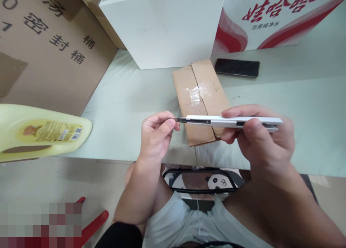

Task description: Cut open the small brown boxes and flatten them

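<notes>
A slim white utility knife (223, 121) lies level across the middle of the view, above a small cardboard box. My right hand (266, 136) is closed round its handle, with the thumb on the near side by a dark slot. At the knife's left end, the thumb and fingers of my left hand (158, 132) pinch the dark blade (177, 120); its very tip is hidden by the fingers. Beneath, the cardboard box (200, 96) sits on the table, its top seam crossed by clear tape and its flaps down.
On the pale green table (121, 96) lies a black phone (238, 68). Behind it stand a white box (164, 31) and a red-and-white water carton (270, 21). To the left are a large brown carton (54, 49) and a yellow bottle (54, 131).
</notes>
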{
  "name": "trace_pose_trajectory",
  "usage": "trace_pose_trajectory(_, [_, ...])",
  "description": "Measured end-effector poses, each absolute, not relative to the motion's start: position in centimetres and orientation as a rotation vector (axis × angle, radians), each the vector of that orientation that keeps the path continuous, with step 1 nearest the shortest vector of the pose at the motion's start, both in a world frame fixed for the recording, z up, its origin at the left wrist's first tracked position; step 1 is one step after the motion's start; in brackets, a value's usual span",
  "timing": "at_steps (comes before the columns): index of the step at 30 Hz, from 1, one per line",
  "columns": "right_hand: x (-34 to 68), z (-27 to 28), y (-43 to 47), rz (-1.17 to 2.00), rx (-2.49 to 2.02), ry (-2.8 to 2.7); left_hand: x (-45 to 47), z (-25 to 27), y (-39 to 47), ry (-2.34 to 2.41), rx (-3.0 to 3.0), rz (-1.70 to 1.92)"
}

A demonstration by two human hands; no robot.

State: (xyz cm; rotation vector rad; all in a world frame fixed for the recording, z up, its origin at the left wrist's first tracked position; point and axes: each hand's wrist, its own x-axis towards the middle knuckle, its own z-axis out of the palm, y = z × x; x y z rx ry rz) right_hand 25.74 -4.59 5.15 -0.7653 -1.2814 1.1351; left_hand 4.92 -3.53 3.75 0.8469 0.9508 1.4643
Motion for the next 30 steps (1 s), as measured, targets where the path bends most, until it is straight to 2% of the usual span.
trace_pose_trajectory(18, [25.7,5.0,-4.7,1.130,-0.789,-1.292,4.7,3.6,-3.3,0.986,0.754,1.452])
trace_pose_trajectory(30, [25.8,5.1,-4.5,1.121,-0.830,-1.207,3.6,3.0,-2.9,0.867,0.728,1.269])
